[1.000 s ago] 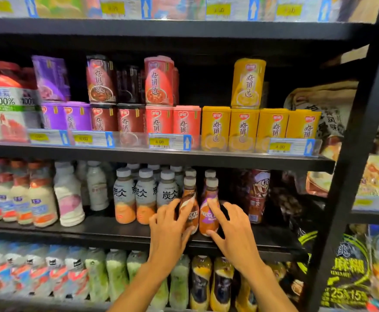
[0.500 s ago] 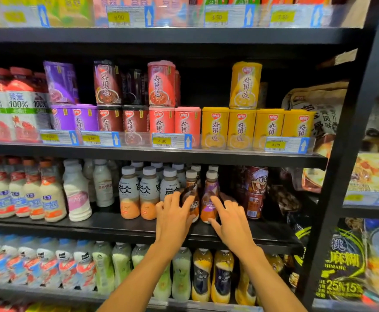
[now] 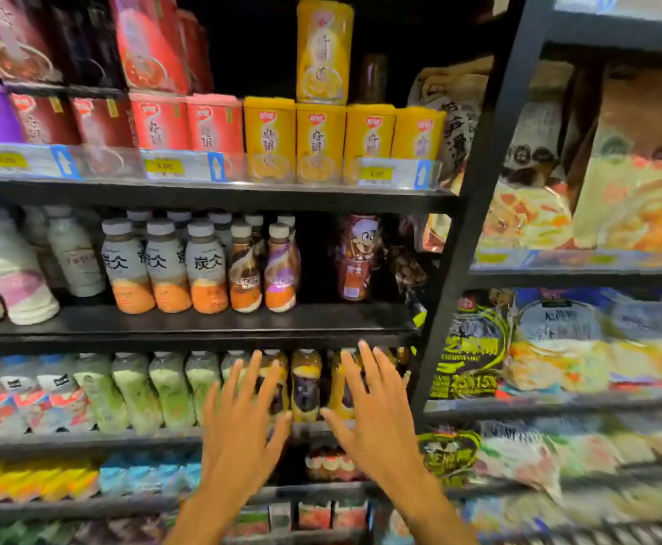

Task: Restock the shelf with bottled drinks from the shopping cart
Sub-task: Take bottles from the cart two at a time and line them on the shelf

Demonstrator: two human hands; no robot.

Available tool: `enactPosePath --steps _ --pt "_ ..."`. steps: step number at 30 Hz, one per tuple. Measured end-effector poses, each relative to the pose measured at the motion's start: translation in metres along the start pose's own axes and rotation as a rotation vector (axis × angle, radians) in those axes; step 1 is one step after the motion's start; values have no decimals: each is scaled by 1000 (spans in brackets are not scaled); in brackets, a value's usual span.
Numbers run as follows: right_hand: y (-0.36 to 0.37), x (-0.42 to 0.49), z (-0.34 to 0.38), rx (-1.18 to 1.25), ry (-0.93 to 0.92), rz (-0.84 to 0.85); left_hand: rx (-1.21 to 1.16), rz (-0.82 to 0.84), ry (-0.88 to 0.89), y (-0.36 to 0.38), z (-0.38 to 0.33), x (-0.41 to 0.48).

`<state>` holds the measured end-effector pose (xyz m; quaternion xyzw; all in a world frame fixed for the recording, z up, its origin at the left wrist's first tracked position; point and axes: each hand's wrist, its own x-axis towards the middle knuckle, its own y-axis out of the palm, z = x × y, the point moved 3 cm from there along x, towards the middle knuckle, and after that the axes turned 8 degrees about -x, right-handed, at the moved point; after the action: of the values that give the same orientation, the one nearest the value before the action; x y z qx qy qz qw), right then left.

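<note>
**Both hands empty below the stocked row: the cart looks next**

The left hand [image 3: 239, 422] and the right hand [image 3: 376, 415] are raised side by side and apart, fingers straight and spread, palms toward the shelving; neither holds anything. Above them, on the middle shelf [image 3: 203, 322], a brown coffee bottle [image 3: 245, 269] and a purple coffee bottle [image 3: 281, 267] stand upright near the front edge, close together, up and slightly right of the left hand; they sit just right of the grey-capped bottles [image 3: 164, 265]. The placing step seems done for this pair; with both hands free, the next move is probably to fetch more bottles. The shopping cart is not in view, so that likely calls for a turn away from the shelving.

A dark gap lies above the right hand, between the purple coffee bottle and a red can [image 3: 357, 257]; it looks like the natural slot for further bottles, though its depth is too dark to judge. The board carrying the yellow cans [image 3: 317, 143] sits low over the caps, so a bottle would have to go in level rather than from above. Behind the fingers stands a row of yellow-and-dark bottles [image 3: 305, 383] on the lower shelf; whether the fingertips touch them cannot be told. Right of the right hand a black upright post [image 3: 475, 190] bounds the bay — little room for the elbow there
</note>
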<state>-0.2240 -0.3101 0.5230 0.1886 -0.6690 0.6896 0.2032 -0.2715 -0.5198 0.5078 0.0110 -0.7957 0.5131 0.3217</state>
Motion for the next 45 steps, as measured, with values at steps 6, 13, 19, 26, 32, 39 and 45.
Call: enactPosePath --steps 6,13,19,26,32,39,45 --pt "4 -175 -53 -25 159 238 -43 272 18 50 -65 -115" --pt "-39 -384 -142 -141 354 493 -173 499 58 88 -185 -240" --pt "-74 -484 -226 -158 543 612 -217 628 59 127 -274 -302" --pt "-80 -563 -357 -125 637 613 -224 751 87 195 -398 -332" --pt "-57 -615 -465 41 716 692 -149 883 75 271 -502 -362" --pt "11 -665 -521 199 803 789 -115 992 27 355 -553 -381" --pt "96 -714 -526 314 946 940 -97 1131 -3 445 -555 -398"
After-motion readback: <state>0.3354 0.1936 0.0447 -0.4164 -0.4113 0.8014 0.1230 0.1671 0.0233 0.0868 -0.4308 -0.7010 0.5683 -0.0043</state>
